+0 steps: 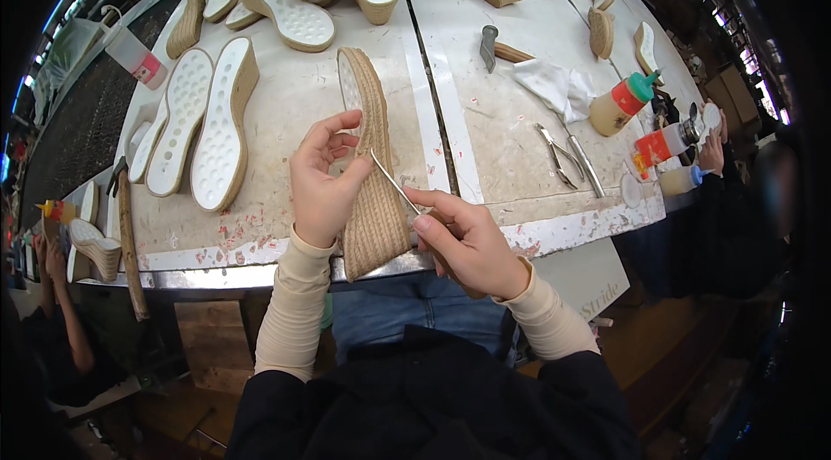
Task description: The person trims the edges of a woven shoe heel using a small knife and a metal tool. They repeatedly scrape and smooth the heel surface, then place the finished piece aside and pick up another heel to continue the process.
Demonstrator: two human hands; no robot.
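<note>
- One rope-sided wedge sole (pixel 376 235) sits at the table's (pixel 286 88) front edge
- Left hand (pixel 327 176) beside it, fingers loosely curled; cannot tell if they grip
- Right hand (pixel 467 239) pinches a slim metal tool (pixel 396 184), tip at the rope
- Pliers (pixel 563 157) rightward

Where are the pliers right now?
In the head view, the pliers lie on the right side of the table, just left of a metal rod and below the white cloth.

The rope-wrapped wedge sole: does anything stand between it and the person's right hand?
Only the thin metal tool that the right hand holds, slanting toward the rope-wrapped wedge sole; nothing else visible blocks it.
</note>
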